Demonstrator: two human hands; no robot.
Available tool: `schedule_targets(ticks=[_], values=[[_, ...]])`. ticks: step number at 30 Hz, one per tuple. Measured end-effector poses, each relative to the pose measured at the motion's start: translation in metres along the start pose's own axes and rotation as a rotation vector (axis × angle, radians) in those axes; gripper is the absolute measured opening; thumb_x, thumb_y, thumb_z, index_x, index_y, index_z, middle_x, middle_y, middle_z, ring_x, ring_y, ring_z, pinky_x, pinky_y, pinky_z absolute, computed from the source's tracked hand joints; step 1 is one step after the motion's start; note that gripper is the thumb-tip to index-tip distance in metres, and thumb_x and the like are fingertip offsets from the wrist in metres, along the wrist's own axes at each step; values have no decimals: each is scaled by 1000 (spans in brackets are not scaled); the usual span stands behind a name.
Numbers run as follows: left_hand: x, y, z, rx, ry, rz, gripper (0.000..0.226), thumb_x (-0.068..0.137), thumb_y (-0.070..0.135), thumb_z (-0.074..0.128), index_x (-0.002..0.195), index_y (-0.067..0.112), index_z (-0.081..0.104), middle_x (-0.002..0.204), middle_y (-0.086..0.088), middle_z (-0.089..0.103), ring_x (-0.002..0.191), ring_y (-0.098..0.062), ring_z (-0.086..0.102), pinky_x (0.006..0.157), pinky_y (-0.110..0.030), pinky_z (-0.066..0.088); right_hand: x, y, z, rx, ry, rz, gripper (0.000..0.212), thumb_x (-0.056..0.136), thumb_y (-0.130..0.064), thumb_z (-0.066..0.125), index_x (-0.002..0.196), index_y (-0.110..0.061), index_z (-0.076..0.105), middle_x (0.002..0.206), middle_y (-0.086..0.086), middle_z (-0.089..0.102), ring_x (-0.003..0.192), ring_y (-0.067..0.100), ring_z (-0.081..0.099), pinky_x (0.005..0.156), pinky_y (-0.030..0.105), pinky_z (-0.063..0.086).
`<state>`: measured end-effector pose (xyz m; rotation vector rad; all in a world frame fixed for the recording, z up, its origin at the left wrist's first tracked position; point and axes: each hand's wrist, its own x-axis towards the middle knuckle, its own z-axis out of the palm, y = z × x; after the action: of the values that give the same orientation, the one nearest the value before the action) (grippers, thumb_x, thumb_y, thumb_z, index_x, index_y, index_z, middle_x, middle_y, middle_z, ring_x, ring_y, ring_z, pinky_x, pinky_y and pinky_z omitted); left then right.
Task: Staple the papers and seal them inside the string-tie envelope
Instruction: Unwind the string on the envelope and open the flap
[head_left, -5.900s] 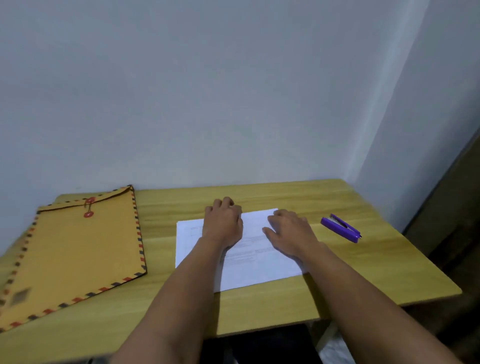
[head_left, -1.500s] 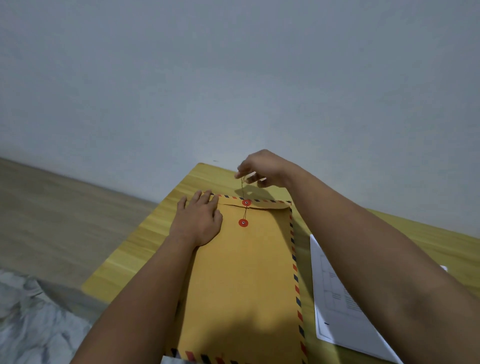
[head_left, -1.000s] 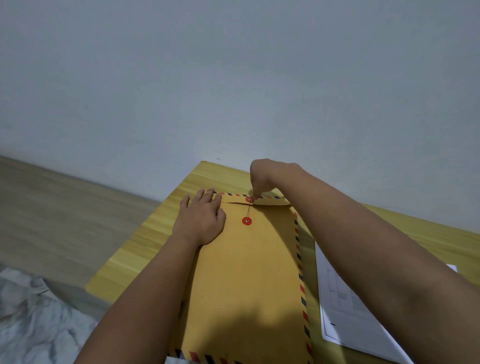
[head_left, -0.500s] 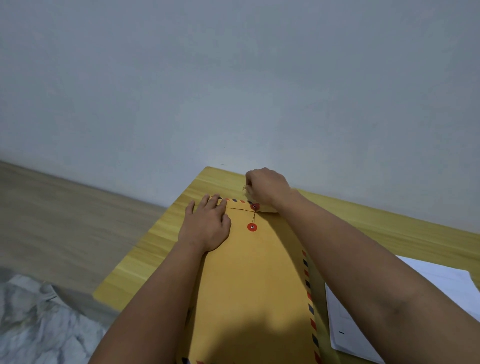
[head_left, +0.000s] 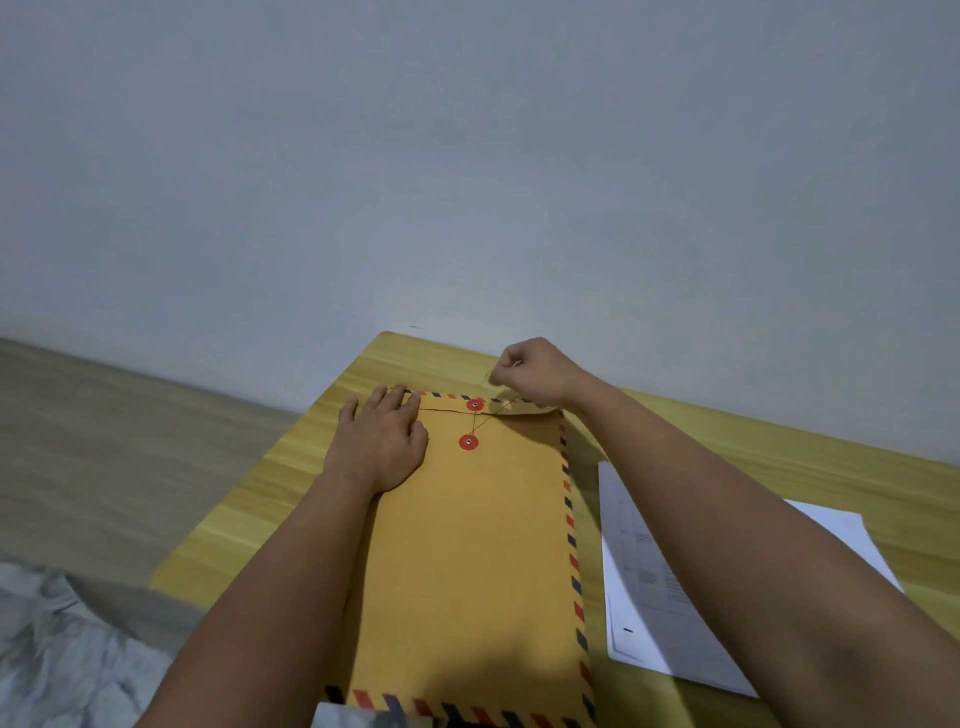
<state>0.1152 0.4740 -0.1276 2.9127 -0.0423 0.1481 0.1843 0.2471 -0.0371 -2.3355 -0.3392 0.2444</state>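
Mustard-yellow envelope (head_left: 467, 561) with red-and-navy striped border, red button discs (head_left: 475, 405), white papers (head_left: 644, 597), yellow wood-grain table (head_left: 291, 467)

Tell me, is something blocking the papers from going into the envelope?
Yes. The envelope flap lies closed, with the string running between the two red buttons. The right hand pinches the string; the papers lie beside it.

Envelope (head_left: 467, 561) flat on table (head_left: 291, 483), papers (head_left: 639, 587) just right of it; left hand (head_left: 382, 441) on its far-left corner (right hand (head_left: 535, 371) behind flap)
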Motion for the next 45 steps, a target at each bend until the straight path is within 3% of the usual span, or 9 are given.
schedule_targets(ticks=[6,16,19,22,25,31,36,40,45], values=[[0,2,1,0,9,-9,58,102,41,25,158,29,28,168,2,21,156,-18,11,125,-50,7,-1,-7,-3,-521,-276,-16,22,84,-38,87,89,-17,83,100,-2,76,103,21,68,84,39,57],[0,1,0,5,-8,0,57,103,40,26,159,28,26,168,3,20,156,-17,9,124,-51,6,-1,-29,40,-335,-127,-317,14,91,-25,82,97,-12,84,77,-10,72,71,7,57,65,25,41],[1,1,0,13,-14,-3,57,103,39,26,159,29,25,168,3,20,156,-17,10,124,-51,7,-10,-21,44,-209,-255,-246,11,87,-21,85,89,-10,84,58,-16,67,56,0,52,58,17,41],[2,1,1,17,-22,-10,58,103,40,25,159,29,24,168,3,18,156,-17,9,125,-50,6,-22,-12,33,-269,-400,-114,8,85,-19,84,88,-11,83,74,-2,72,73,11,58,65,33,50],[3,1,1,32,-54,-14,58,103,40,24,160,28,22,169,3,15,156,-18,8,125,-52,5,-32,-2,16,-368,-439,41,16,81,-22,84,82,-7,77,73,0,62,72,21,52,52,28,41],[1,12,-1,71,-141,80,58,105,43,22,161,31,16,170,5,9,157,-22,3,123,-58,3,-34,7,-33,-628,-121,219,26,83,-24,76,71,-15,54,73,1,55,64,21,52,63,32,45],[1,18,-4,165,-3,306,58,102,50,31,158,33,26,169,1,16,155,-23,16,124,-52,14,-26,23,-48,-673,248,189,8,91,-7,59,96,-13,60,99,6,64,86,29,61,60,30,43],[4,37,-11,341,195,398,49,95,54,45,134,26,49,129,-3,56,114,-27,56,101,-44,43,-33,39,-35,-467,-95,119,83,88,-42,80,159,-26,41,155,8,51,137,32,53,112,48,47],[-5,62,-5,280,131,320,33,101,43,38,117,24,61,114,-1,63,104,-23,57,88,-41,48,-59,51,-13,-487,-121,39,73,80,-50,83,146,-28,59,130,-2,68,120,21,61,101,42,55]])
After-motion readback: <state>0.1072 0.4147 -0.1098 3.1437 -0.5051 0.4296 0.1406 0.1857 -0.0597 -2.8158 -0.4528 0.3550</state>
